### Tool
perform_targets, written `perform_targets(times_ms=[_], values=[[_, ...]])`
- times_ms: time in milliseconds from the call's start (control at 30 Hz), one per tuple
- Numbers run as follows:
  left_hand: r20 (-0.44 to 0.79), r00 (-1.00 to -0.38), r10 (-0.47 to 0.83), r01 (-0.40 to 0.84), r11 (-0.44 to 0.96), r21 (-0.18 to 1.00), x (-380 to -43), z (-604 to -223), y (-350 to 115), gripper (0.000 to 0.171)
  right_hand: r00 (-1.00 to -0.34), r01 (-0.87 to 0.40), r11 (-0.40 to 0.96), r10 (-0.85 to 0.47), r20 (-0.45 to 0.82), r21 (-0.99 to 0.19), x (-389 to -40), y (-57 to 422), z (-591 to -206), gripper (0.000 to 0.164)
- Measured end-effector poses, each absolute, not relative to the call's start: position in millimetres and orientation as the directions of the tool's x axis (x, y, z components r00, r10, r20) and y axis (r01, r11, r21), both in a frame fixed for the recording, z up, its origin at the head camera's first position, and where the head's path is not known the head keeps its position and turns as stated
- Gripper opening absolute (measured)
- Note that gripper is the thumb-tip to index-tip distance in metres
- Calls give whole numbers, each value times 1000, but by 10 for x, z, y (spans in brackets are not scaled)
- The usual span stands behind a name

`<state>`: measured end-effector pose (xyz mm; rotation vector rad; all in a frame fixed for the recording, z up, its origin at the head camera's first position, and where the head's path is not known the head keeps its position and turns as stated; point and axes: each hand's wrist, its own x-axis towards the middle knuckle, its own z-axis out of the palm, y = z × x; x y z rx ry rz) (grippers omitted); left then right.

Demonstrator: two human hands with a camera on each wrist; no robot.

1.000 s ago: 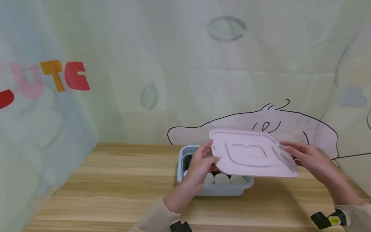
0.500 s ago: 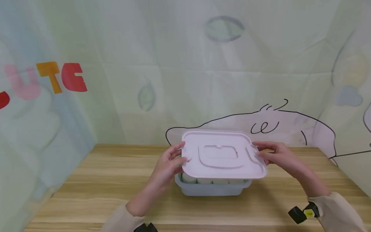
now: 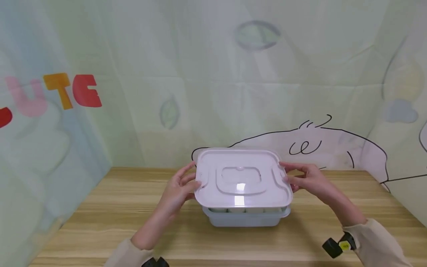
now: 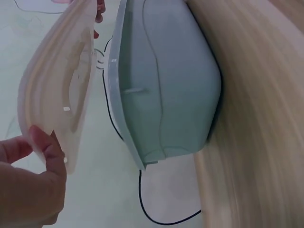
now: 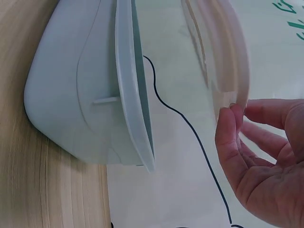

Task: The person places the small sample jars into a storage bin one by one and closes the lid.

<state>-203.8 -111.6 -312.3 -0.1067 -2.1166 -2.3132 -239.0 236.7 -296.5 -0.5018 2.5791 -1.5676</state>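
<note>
A pale pinkish-white plastic lid [image 3: 240, 159] hangs above a light blue-grey storage box [image 3: 245, 221]. My left hand [image 3: 178, 189] pinches the lid's left edge between thumb and fingers. At the opposite edge my right hand [image 3: 308, 180] grips the lid the same way. Both wrist views show a gap between the lid [image 4: 52, 90] and the rim of the box [image 5: 126, 85]. Through the narrow front opening, tops of several white round items [image 3: 237, 210] show inside the box; the lid hides the rest.
The box stands on a wood-grain table [image 3: 140, 207]. Behind it hangs a pale printed cloth [image 3: 140, 92] with a black line drawing and coloured letters, reaching down to the table's back edge. Each wrist wears a black camera strap [image 3: 338, 245].
Both hands have carried the lid leftwards, from beyond the box's right side to over it. Its tilt has levelled out, and it now covers most of the box opening from the head view.
</note>
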Motion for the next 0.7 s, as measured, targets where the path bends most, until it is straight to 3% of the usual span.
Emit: perform_targets(times_ms=[167,300,467,633,700], values=[[57,-998,19,54,-103,993,-2067,-3083,-1157,56,-952,-256,358,-254,171,-898,-2391,2328,-2965,67],[74,-996,-44,77,-75,994,-2069,-3070,-1135,43,-976,-206,370,-149,161,-906,-2350,2296,-2931,58],[179,-975,-128,176,36,984,-2034,-3058,-1091,36,-978,-204,384,-47,202,-900,-2250,2254,-2844,51],[270,-956,-115,239,229,943,-1988,-3021,-1082,38,-956,-282,360,-25,293,-890,-2191,2260,-2789,47],[251,-964,-85,227,229,947,-1984,-3008,-1078,39,-948,-307,348,-26,318,-886,-2181,2273,-2789,44]])
